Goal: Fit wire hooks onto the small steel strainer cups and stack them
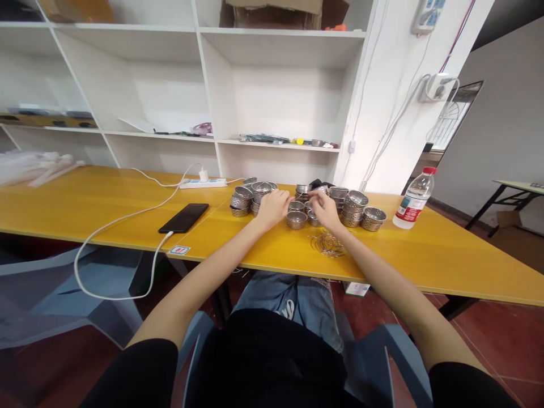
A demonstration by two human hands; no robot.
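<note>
Above the small metal baskets point(296, 220), my left hand point(275, 207) is closed, its fingertips pinched towards the right. My right hand point(325, 208) faces it a short way off, thumb and fingers also pinched together. A thin metal wire point(301, 198) seems to run between the fingertips; its ends are hidden by the fingers. Around both hands stand several round baskets with perforated sides, many stacked, such as the right-hand stack point(352, 209) and the left-hand stack point(241, 199). A loose heap of curved wires point(326, 245) lies below my right wrist.
On the yellow table point(446, 255) a water bottle point(411, 199) stands at right. To the left lie a black phone point(184, 219) on a white cable point(106, 226) and a power strip point(204, 183). White shelves point(284, 90) rise behind the table.
</note>
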